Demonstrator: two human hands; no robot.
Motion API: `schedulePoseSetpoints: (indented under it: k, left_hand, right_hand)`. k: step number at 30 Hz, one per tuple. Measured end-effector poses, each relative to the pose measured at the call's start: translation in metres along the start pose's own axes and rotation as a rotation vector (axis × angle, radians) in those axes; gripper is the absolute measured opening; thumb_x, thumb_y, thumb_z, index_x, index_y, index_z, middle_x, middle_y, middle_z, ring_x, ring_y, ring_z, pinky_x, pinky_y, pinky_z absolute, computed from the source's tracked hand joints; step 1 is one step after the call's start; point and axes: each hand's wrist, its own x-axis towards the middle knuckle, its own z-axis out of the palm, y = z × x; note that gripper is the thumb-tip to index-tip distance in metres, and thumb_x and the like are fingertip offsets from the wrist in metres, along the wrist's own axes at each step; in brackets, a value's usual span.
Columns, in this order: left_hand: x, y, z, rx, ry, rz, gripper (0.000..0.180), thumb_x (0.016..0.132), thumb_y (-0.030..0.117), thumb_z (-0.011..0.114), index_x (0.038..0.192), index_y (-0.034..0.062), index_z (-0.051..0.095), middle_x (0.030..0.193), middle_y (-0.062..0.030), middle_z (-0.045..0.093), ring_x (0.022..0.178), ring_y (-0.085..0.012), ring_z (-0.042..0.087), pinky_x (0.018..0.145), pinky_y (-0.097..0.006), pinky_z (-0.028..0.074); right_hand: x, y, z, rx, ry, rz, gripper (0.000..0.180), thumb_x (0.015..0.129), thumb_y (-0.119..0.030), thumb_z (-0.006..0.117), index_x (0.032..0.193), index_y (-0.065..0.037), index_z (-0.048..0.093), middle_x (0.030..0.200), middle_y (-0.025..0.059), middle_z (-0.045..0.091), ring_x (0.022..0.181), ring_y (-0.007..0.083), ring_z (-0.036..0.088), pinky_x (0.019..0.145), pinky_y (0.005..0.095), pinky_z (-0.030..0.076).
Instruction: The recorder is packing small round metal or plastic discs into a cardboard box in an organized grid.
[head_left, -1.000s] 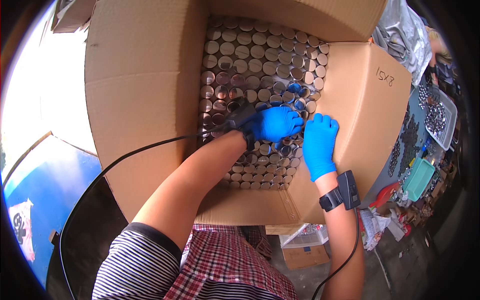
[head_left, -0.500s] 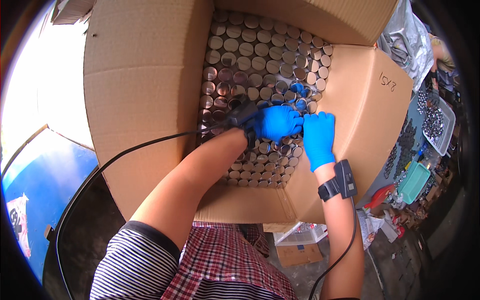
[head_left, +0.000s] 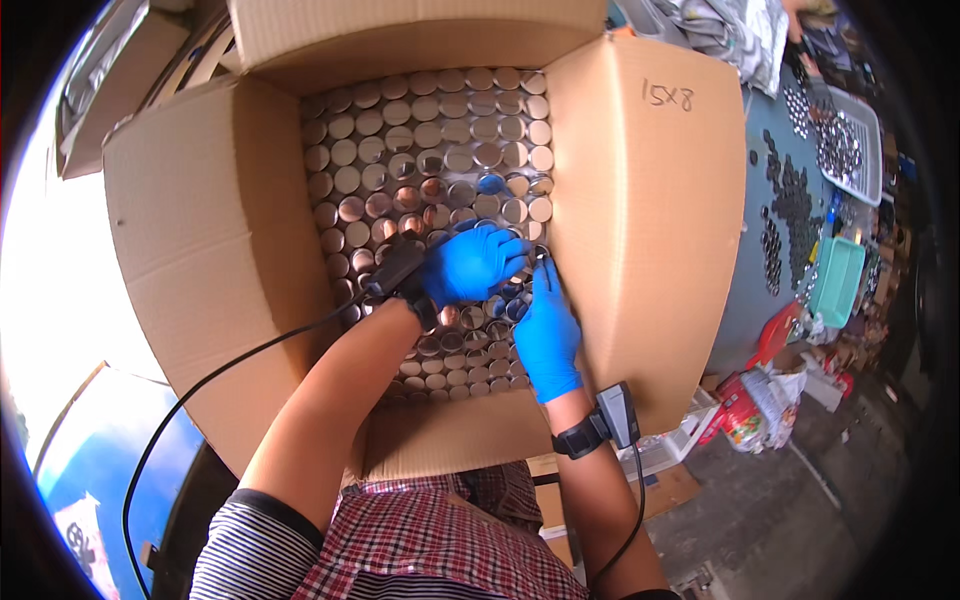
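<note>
Rows of shiny round metal discs (head_left: 398, 138) lie flat inside a large open cardboard box (head_left: 650, 230). Both my hands are in blue gloves and work over the discs along the box's right wall. My left hand (head_left: 472, 264) is closed, its fingers curled toward the right wall; what they hold, if anything, is hidden. My right hand (head_left: 548, 340) points away from me beside that wall. Its thumb and fingers come together on a single shiny disc (head_left: 541, 253), close to the left fingertips. Discs under my palms are hidden.
Cardboard flaps stand out around the box. To the right a grey-blue table (head_left: 745, 250) carries dark small parts, a white tray (head_left: 858, 145) of shiny pieces, and a green basket (head_left: 838, 282). A blue surface (head_left: 120, 450) lies at the left. A black cable hangs along my left arm.
The view has shifted, so the box now appears further left and straighter. My right hand's fingers, bunched before, now reach forward to a disc; my left hand stays curled beside it.
</note>
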Motion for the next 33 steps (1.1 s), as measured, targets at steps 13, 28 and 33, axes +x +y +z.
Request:
schedulePoseSetpoints:
  k: [13, 28, 33]
  left_hand:
    - [0.013, 0.006, 0.002, -0.010, 0.062, -0.084, 0.028, 0.070, 0.006, 0.065, 0.098, 0.0103, 0.063, 0.112, -0.0045, 0.062, 0.090, -0.0264, 0.060, 0.079, -0.040, 0.051]
    - [0.034, 0.024, -0.004, -0.007, 0.070, -0.248, 0.036, 0.072, 0.005, 0.068, 0.107, 0.0129, 0.061, 0.112, -0.0056, 0.060, 0.093, -0.0297, 0.061, 0.077, -0.041, 0.051]
    - [0.033, 0.027, -0.013, -0.002, 0.063, -0.282, 0.041, 0.070, 0.006, 0.068, 0.110, 0.0123, 0.061, 0.114, -0.0054, 0.060, 0.100, -0.0289, 0.060, 0.081, -0.041, 0.050]
  right_hand:
    - [0.009, 0.007, 0.016, 0.189, 0.106, 0.040, 0.067, 0.081, -0.003, 0.056, 0.146, -0.003, 0.039, 0.154, 0.0155, 0.036, 0.098, 0.0338, 0.067, 0.075, 0.0411, 0.056]
    - [-0.039, 0.009, 0.021, 0.486, 0.305, -0.011, 0.054, 0.084, -0.001, 0.054, 0.138, -0.001, 0.046, 0.142, 0.0214, 0.048, 0.118, 0.0395, 0.056, 0.096, 0.0435, 0.049]
    - [-0.029, 0.007, 0.021, 0.454, 0.276, 0.015, 0.058, 0.082, 0.000, 0.056, 0.139, -0.001, 0.046, 0.145, 0.0208, 0.045, 0.113, 0.0394, 0.059, 0.091, 0.0439, 0.052]
